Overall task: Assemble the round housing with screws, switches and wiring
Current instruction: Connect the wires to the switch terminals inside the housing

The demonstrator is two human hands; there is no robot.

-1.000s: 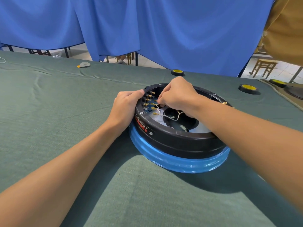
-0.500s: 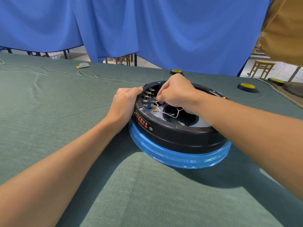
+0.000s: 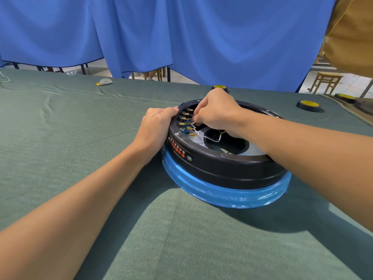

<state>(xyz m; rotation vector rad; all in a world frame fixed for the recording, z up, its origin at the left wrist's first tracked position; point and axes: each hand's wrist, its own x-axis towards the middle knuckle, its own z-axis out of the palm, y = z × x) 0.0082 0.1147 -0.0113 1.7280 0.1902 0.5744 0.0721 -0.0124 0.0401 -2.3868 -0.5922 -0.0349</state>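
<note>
Wiring step: left hand (image 3: 156, 126) grips housing (image 3: 222, 164) rim, right hand (image 3: 217, 114) pinches wire (image 3: 212, 138) lead. Next: seat on terminal (image 3: 182, 123).

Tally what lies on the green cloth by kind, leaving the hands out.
Round housing: 1
Yellow-topped rolls: 2
White-and-yellow item: 1
White cord: 1
Total: 5

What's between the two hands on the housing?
Head view: rim of the black housing, gripped by the left hand, then brass terminals, up to the right hand pinching a white wire.
</note>
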